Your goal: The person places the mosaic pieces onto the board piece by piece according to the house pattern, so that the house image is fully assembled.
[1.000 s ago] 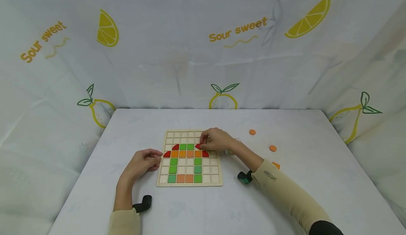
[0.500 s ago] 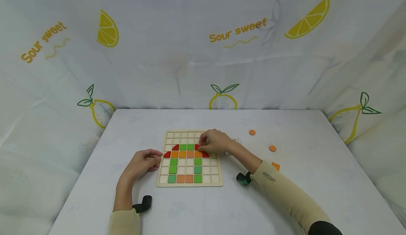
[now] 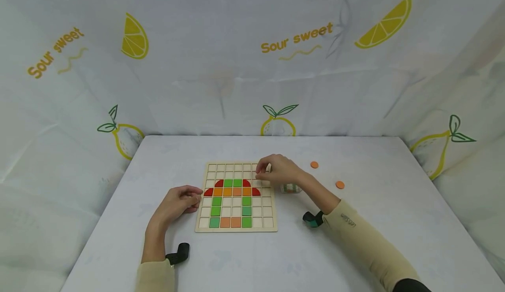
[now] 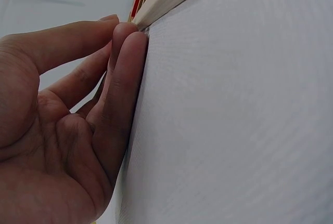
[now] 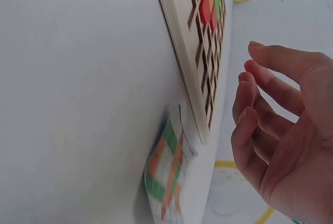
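Note:
A wooden grid board [image 3: 236, 229] lies on the white table, with green, orange and red tiles set in several of its cells. One red quarter-round tile [image 3: 246, 183] sits at the right end of the upper coloured row, another red tile [image 3: 256, 192] a row lower. My left hand [image 3: 179, 203] rests at the board's left edge, fingertips against its side, holding nothing. My right hand [image 3: 279, 169] hovers over the board's upper right part. In the right wrist view its fingers [image 5: 247, 125] are loosely bent, with nothing between them.
A curled paper card [image 3: 291, 188] with a green and orange pattern lies right of the board, partly under my right wrist. Two orange round tiles [image 3: 314, 165] [image 3: 340, 185] lie farther right. A white lemon-print cloth [image 3: 221, 94] hangs behind the table.
My right hand has let go of the red quarter-round tile, now lying in its cell, and has moved up and right. The sleeve now covers the orange square tile's place. My left hand stays put.

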{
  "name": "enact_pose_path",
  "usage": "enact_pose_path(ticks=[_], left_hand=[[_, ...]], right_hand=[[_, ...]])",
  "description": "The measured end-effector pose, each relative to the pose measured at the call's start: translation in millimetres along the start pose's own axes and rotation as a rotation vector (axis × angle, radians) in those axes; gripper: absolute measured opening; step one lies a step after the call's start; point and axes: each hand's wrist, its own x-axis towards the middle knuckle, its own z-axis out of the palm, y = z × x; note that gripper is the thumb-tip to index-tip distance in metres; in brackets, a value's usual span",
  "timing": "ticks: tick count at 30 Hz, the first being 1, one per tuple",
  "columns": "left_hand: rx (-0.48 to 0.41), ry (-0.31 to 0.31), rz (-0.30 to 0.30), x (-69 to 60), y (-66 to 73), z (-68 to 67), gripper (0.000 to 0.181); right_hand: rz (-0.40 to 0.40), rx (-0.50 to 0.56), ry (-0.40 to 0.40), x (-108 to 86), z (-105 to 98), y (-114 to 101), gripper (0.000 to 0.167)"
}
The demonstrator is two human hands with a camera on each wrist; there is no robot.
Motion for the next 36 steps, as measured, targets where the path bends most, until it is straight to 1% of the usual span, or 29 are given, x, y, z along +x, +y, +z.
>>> enact_pose_path(ticks=[5,13,17,24,27,32,36], left_hand=[[-0.001,0.000,0.015,-0.5,-0.3,0.3,0.030],[0.005,0.001,0.015,0.8,-1.6,-0.2,0.030],[0.003,-0.002,0.013,1.1,-0.9,-0.2,0.029],[-0.009,0.003,-0.004,1.3,-1.3,-0.5,0.028],[-0.010,0.009,-0.007,1.6,-1.8,-0.2,0.028],[-0.014,0.007,-0.008,1.6,-2.1,0.7,0.027],[-0.011,0.007,-0.010,0.8,-1.6,0.9,0.027]], right_hand=[[0.044,0.035,0.038,-11.2,-12,12,0.012],[0.029,0.075,0.089,-27.9,-36,30,0.013],[0.045,0.092,0.128,-38.2,-46,40,0.014],[0.117,0.122,0.170,-57.2,-59,64,0.018],[0.132,0.130,0.178,-66.5,-64,74,0.019],[0.169,0.126,0.181,-85.4,-73,88,0.021],[0.213,0.108,0.182,-103.3,-79,96,0.022]])
